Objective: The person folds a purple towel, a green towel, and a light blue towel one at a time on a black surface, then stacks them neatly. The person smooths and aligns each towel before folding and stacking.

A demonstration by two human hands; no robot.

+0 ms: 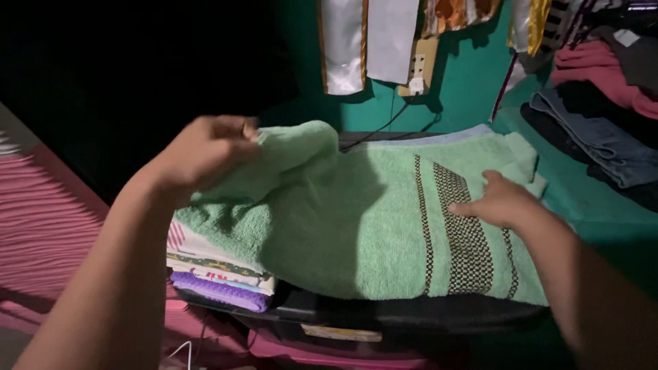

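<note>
A light green towel (343,219) with dark woven stripes lies spread over a black surface (411,316). My left hand (205,151) grips the towel's far left corner and lifts it, folding it up. My right hand (500,200) lies flat on the striped band near the right end, fingers apart, pressing it down. Under the towel's left side sits a stack of folded cloths (212,267), patterned white with a purple one at the bottom.
Folded clothes (603,130) in pink, grey-blue and dark colours are piled at the right on a green surface. White and yellow garments (363,41) hang on the green wall beside a wall socket (419,68) with a cable. A pink ribbed surface (41,233) lies at the left.
</note>
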